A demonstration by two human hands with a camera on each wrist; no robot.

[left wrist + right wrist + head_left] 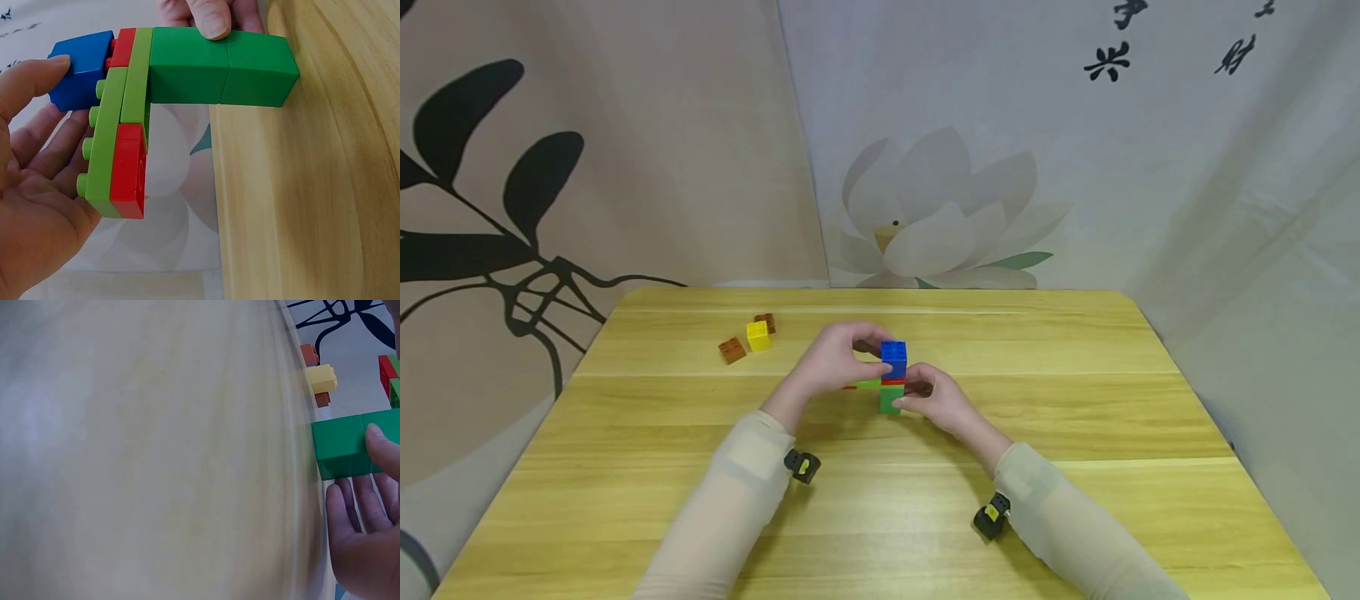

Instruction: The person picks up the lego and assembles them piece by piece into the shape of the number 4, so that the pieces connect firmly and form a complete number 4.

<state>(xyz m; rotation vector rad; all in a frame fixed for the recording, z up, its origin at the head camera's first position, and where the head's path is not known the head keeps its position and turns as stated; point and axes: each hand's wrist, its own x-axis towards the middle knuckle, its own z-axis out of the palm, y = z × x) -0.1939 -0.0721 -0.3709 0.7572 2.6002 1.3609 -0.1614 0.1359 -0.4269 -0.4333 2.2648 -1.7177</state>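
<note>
My left hand pinches a blue toy brick between thumb and fingers. In the left wrist view, red studs show in a narrow gap between that blue brick and a red brick. Beside the red brick are light green bricks reaching out to one side, with another red brick attached near their end. Two green bricks, joined end to end, form the lower column. My right hand grips this green column, its thumb on the green side in the right wrist view.
Left of the hands, a yellow brick stands on the wooden table between two flat brown bricks, one nearer and one farther back. A printed cloth hangs behind the table's far edge.
</note>
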